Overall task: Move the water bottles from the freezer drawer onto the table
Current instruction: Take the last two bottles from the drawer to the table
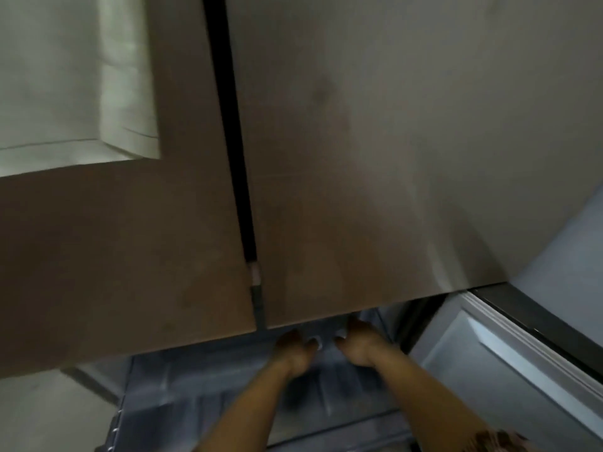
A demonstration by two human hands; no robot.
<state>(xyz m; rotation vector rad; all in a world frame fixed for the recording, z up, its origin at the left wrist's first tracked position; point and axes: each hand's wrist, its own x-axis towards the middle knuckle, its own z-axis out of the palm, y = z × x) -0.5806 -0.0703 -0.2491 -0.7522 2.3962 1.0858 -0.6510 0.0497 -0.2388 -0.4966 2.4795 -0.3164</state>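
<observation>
in the head view we see the left hand and right hand deep in the open drawer, just under the closed doors. they sit either side of a pale shape, too blurred for us to call a bottle. we cannot tell whether the fingers are apart or clamped.
</observation>
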